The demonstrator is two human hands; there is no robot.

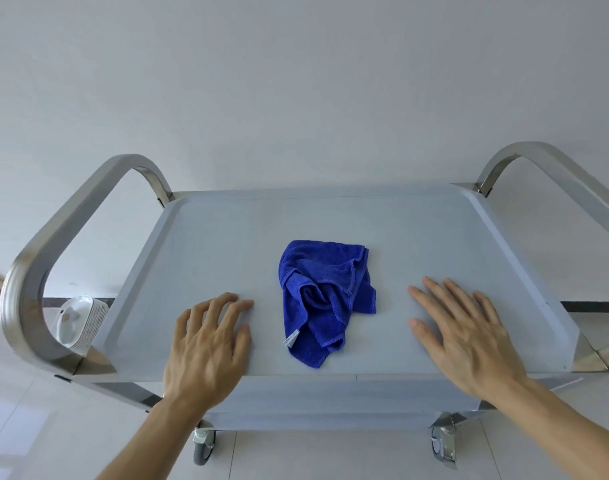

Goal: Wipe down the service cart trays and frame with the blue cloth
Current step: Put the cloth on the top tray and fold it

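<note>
A crumpled blue cloth (325, 299) lies in the middle of the service cart's pale top tray (226, 244). My left hand (207, 344) rests flat on the tray just left of the cloth, fingers spread, not touching it. My right hand (464, 336) lies flat on the tray to the right of the cloth, also apart from it. Steel handle loops of the frame rise at the left (53, 244) and right (552, 168) ends. A lower tray (330, 400) shows under the front edge.
A stack of white dishes (78, 323) sits beyond the cart's left end, seen through the handle loop. Caster wheels (445, 445) show below on a pale tiled floor. A plain white wall stands close behind the cart.
</note>
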